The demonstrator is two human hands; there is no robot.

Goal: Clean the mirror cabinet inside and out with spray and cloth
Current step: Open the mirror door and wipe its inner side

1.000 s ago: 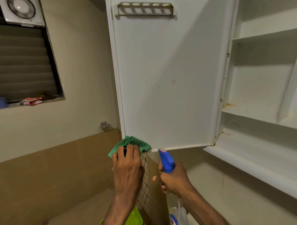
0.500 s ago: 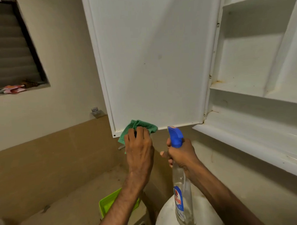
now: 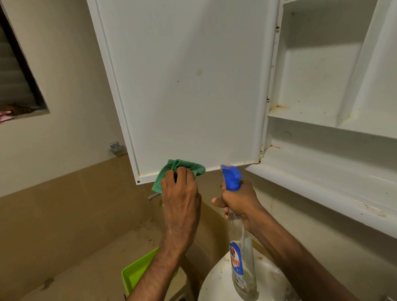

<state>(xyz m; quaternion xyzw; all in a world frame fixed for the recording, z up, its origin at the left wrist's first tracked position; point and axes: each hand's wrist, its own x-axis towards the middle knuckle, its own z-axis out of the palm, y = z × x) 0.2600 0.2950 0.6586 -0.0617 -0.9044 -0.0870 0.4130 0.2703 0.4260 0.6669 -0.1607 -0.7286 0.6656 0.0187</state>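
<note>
The white cabinet door (image 3: pixel 190 83) hangs open, its inner face towards me. My left hand (image 3: pixel 180 196) presses a green cloth (image 3: pixel 182 166) against the door's bottom edge. To its right, my right hand (image 3: pixel 238 199) grips the neck of a clear spray bottle (image 3: pixel 240 261) with a blue nozzle, held upright just below the door's lower corner. The cabinet's inside (image 3: pixel 321 78) lies open at the right, with white shelves and a slanted divider, stained with rust and specks near the hinge side.
A white washbasin (image 3: pixel 220 284) sits below the bottle. A lime-green basket (image 3: pixel 134 274) stands on the tiled floor under my left forearm. At the left is a dark louvred window (image 3: pixel 8 67) with small items on its sill. A metal bracket (image 3: pixel 117 148) juts from the wall.
The view has tilted down and shifted, so the door's top rail and the fan left the picture. The cloth slid right along the door's bottom edge. My right hand keeps the bottle.
</note>
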